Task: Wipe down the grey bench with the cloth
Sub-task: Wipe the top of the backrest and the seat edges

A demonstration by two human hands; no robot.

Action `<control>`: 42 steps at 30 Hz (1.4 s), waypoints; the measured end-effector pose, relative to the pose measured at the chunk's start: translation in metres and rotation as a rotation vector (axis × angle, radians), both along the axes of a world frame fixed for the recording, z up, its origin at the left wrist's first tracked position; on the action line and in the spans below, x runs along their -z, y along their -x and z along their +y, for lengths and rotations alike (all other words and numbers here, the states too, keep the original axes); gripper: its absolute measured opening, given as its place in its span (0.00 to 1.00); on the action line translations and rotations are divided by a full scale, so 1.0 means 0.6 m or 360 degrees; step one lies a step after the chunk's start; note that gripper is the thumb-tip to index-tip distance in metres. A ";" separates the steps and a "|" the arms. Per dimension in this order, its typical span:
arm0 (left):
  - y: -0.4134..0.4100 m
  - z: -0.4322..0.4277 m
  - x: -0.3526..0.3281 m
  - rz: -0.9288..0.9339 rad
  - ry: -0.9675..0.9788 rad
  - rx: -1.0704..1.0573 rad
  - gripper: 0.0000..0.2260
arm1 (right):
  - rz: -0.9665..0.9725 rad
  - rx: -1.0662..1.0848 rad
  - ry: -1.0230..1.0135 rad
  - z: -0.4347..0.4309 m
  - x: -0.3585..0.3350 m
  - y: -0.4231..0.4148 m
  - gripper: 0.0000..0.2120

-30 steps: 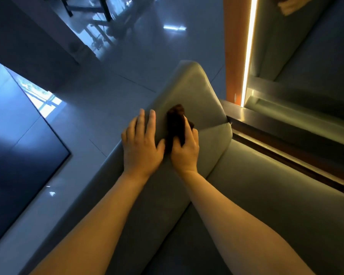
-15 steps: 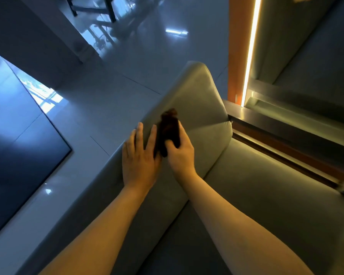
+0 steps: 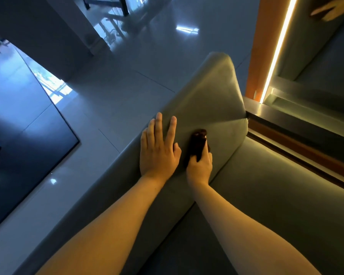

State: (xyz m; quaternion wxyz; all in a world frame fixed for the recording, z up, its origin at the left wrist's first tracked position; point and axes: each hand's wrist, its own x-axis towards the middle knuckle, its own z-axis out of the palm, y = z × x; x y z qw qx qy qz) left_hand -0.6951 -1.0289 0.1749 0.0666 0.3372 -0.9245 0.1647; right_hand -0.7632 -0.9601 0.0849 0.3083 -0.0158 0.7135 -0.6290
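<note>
Dark cloth (image 3: 197, 144) gripped in right hand (image 3: 200, 167), on grey bench (image 3: 211, 100)

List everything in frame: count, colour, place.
grey bench: 1, grey-green, centre to lower right
cloth: 1, dark brown, on the bench's raised end
floor: 1, pale glossy tiles, left and top
dark panel: 1, blue-black, far left
light strip: 1, warm white, upper right
orange panel: 1, orange, beside the light strip
left hand: 1, flat on the bench, fingers straight, left of the cloth
right hand: 1, grips the cloth
</note>
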 end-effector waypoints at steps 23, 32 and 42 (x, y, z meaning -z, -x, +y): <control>-0.036 0.097 0.173 -0.0210 0.0136 -0.0029 0.39 | -0.0271 -0.0235 -0.0333 0.086 0.237 -0.001 0.33; 0.001 0.149 0.209 -0.0264 -0.0138 0.0075 0.39 | 0.0207 -0.0159 0.0226 0.055 0.114 0.123 0.34; 0.055 0.140 0.332 -0.0306 0.0130 0.0019 0.39 | -0.0003 -0.0063 -0.0396 0.052 0.267 0.141 0.30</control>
